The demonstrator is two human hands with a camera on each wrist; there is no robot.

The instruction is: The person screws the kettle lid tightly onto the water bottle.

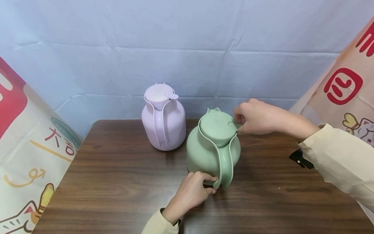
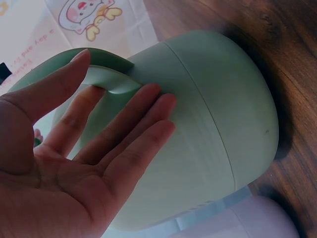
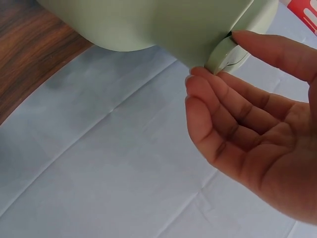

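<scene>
A green thermos jug (image 1: 201,156) stands upright on the wooden table, its handle turned toward me. My right hand (image 1: 257,117) pinches the small tab (image 3: 221,54) at the right edge of the jug's round lid (image 1: 217,126) between thumb and fingers. Low on the near side, my left hand (image 1: 193,191) has its thumb and index finger about the bottom end of the handle (image 1: 226,165). Its other fingers reach out straight along the jug body (image 2: 198,129) in the left wrist view.
A lilac thermos jug (image 1: 172,126) of similar shape stands behind and left of the green one. Pale cloth (image 1: 175,48) hangs beyond the table's back edge, with printed cloths (image 1: 38,136) at both sides. A dark object (image 1: 301,159) lies by the right sleeve.
</scene>
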